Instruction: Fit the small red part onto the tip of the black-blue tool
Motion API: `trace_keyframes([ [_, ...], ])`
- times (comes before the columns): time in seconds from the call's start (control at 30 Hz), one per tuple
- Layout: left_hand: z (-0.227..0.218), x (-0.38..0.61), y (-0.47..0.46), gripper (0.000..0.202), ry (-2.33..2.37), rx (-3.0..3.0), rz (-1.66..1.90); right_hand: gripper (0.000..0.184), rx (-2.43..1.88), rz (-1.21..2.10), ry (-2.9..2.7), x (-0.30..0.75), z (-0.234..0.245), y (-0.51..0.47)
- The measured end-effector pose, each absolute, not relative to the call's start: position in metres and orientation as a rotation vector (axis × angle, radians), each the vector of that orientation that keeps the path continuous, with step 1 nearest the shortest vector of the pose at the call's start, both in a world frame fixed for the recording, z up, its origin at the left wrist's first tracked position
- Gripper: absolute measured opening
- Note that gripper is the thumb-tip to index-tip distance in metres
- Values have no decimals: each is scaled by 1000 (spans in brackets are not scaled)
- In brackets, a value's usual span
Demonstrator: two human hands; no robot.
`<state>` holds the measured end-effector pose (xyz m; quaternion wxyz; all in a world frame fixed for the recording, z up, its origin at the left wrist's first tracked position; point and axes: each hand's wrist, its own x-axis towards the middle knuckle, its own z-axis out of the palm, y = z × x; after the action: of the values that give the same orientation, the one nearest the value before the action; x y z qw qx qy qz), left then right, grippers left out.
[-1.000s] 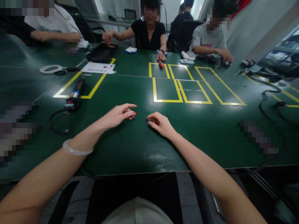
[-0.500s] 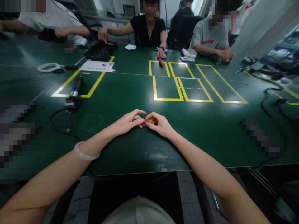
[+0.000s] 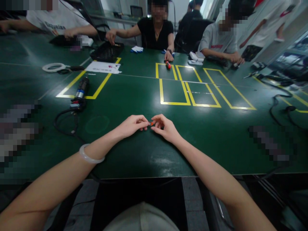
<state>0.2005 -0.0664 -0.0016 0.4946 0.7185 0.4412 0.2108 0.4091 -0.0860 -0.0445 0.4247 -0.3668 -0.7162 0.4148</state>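
A small red-orange piece (image 3: 151, 123), too small to name, lies between my two hands above the green table. My left hand (image 3: 134, 124) is closed, pinching its left end between thumb and fingers. On the other side my right hand (image 3: 164, 126) curves around the piece's right end. Its thumb and forefinger stand apart, with a gap between them; whether a fingertip touches the piece I cannot tell. A pale bangle (image 3: 90, 154) circles my left wrist.
Yellow tape outlines (image 3: 175, 103) mark the green table (image 3: 134, 96). To the left lie a black cylindrical device (image 3: 82, 88) with a cable, a white paper (image 3: 102, 66) and a black tray (image 3: 106, 53). Across the table several people sit; one person's hand (image 3: 169, 57) touches a red-and-black object (image 3: 168, 64).
My left fingers have closed together on the small piece. The right thumb and forefinger have spread apart, showing more of its orange part. The view has shifted slightly.
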Motion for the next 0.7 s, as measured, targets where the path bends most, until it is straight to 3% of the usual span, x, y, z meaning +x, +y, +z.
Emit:
trace_keyframes([
  [0.23, -2, 187, -53, 44, 1153, 1944, 496, 13, -984, 854, -1904, 411, -41, -86],
  [0.4, 6, 109, -15, 55, 1961, 2320, 551, 14, -1031, 868, -1818, 417, -44, -82],
  [0.57, 7, 17, 3, 86, 2590, 1888, 337, 17, -1050, 937, -1772, 418, -43, -80],
  [0.7, 1, -17, 8, 85, 2561, 1630, 22, 18, -1043, 946, -1767, 418, -45, -80],
])
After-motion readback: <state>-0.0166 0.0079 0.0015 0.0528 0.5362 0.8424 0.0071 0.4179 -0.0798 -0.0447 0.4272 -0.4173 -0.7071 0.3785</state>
